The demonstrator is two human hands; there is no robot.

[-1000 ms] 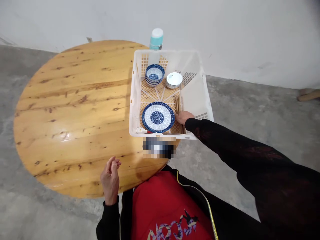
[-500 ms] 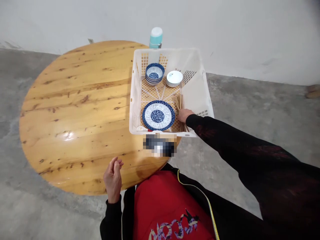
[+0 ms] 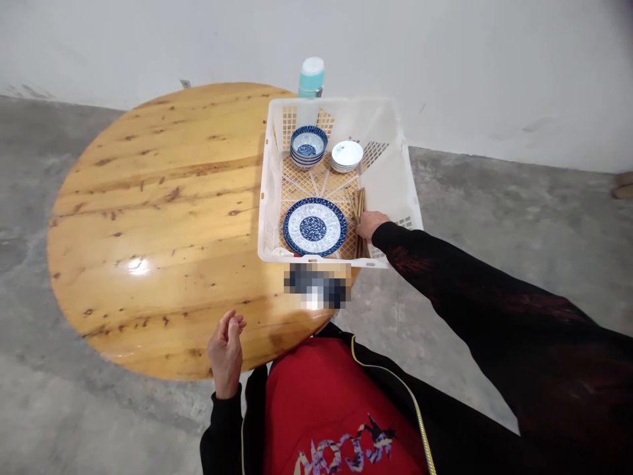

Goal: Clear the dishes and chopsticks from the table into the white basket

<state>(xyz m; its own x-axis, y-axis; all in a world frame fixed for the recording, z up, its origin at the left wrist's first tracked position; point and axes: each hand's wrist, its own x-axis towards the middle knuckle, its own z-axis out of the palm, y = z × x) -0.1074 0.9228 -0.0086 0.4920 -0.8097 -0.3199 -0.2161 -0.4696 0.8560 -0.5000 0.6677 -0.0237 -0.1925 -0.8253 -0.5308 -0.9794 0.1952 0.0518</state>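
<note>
My right hand (image 3: 372, 225) reaches into a white plastic basket (image 3: 262, 218) and is closed round a bundle of chopsticks (image 3: 360, 199) at its right side. Left of the chopsticks lie blue-and-white plates (image 3: 313, 228), stacked. Behind them stand a stack of matching bowls (image 3: 308, 146) and a stack of small white dishes (image 3: 347, 155). A white spoon (image 3: 281, 251) partly shows by the basket's near wall, with something red beside it. My left hand (image 3: 226, 349) hovers by the table's near edge, its fingers loosely curled together and nothing seen in them.
The basket stands on the right part of a round wooden table (image 3: 163, 198), jutting past its edge. A turquoise-and-white flask (image 3: 311, 77) rises behind the basket. A blurred-out dark object (image 3: 316, 285) lies in front. A pale wall (image 3: 148, 46) is behind.
The chopsticks under my right hand have drawn into a tighter bundle, and the hand has shifted slightly. My left hand is nearly still. The whole view has moved a little.
</note>
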